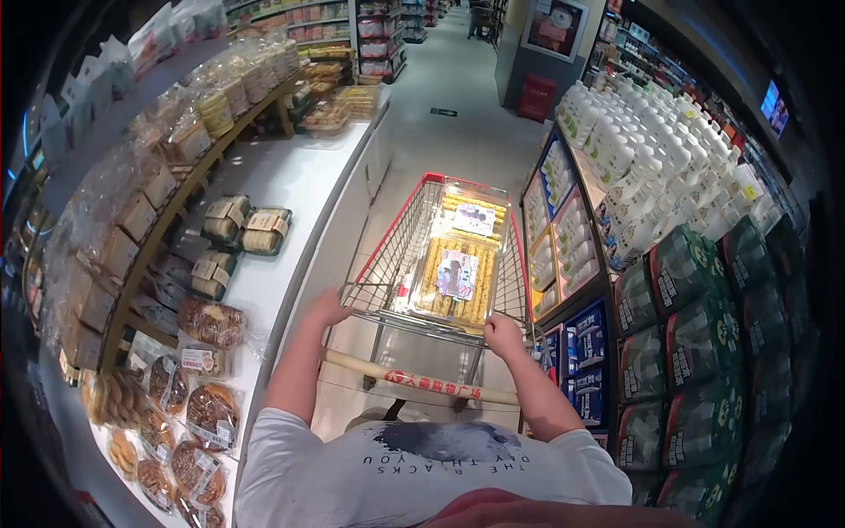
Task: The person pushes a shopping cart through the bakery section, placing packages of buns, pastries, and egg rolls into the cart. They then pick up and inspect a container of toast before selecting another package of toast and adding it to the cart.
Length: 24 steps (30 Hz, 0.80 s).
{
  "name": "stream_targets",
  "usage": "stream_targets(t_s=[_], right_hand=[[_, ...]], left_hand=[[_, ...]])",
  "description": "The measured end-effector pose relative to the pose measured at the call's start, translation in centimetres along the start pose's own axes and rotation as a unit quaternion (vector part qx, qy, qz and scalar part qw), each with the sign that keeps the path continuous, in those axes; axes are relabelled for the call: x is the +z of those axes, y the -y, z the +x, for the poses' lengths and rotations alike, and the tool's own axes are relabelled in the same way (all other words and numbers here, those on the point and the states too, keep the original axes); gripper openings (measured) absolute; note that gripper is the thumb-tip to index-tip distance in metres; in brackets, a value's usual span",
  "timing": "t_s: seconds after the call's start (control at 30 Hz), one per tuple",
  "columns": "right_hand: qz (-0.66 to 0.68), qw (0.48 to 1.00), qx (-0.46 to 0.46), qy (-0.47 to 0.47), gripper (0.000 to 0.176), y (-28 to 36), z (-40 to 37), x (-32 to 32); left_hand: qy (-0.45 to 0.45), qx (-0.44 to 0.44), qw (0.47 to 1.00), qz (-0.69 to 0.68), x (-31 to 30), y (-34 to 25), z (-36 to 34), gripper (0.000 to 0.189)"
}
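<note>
A wire shopping cart [393, 238] with a red rim is in front of me. My left hand [329, 309] is closed on the left end of its rear wire edge. Farther right, my right hand [503, 335] makes a fist around the same rear edge, beside the food packs. Two clear plastic boxes of long yellow snack sticks lie in the cart: the near box [480, 304] and the far box [495, 205], each with a printed label. The cart's pale handle bar [352, 361], with red lettering, runs between my forearms and my body, and neither hand is on it.
On the left, a white display counter [290, 211] carries packaged breads [211, 409] and a tiered shelf. Stacked white bottles [634, 158] and green-wrapped packs [695, 334] stand close on the right. A red bin [535, 97] stands by a pillar ahead, beside the aisle floor [440, 79].
</note>
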State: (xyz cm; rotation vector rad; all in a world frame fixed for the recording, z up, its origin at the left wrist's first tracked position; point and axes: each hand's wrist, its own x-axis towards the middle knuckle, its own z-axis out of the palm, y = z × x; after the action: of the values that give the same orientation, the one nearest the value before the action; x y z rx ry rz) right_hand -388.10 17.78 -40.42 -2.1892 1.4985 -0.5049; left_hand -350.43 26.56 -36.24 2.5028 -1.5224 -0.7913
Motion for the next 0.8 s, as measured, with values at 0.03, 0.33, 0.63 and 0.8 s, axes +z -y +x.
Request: stream_targets(t_s=[0.03,0.33,0.63,0.8], right_hand=[[0.004,1.000,0.016,0.003,0.016,-0.3,1.8,-0.2],[0.054,0.998,-0.023,-0.004,0.018,-5.3,15.9,-1.1],[0.045,0.997,-0.034,-0.050,0.019,-9.3,28.5,-2.1],[0.062,0.997,-0.025,-0.032,0.019,-10.6,35.1,-3.4]], left_hand=[[0.020,-0.007,0.999,0.036,-1.0,0.0,-0.7,0.047],[0.020,0.001,0.982,-0.189,-1.4,-2.2,9.3,0.029],[-0.001,0.011,0.966,-0.257,-2.7,-7.1,20.5,0.022],[0.005,0.022,0.971,-0.238,-3.4,-9.8,26.3,0.027]])
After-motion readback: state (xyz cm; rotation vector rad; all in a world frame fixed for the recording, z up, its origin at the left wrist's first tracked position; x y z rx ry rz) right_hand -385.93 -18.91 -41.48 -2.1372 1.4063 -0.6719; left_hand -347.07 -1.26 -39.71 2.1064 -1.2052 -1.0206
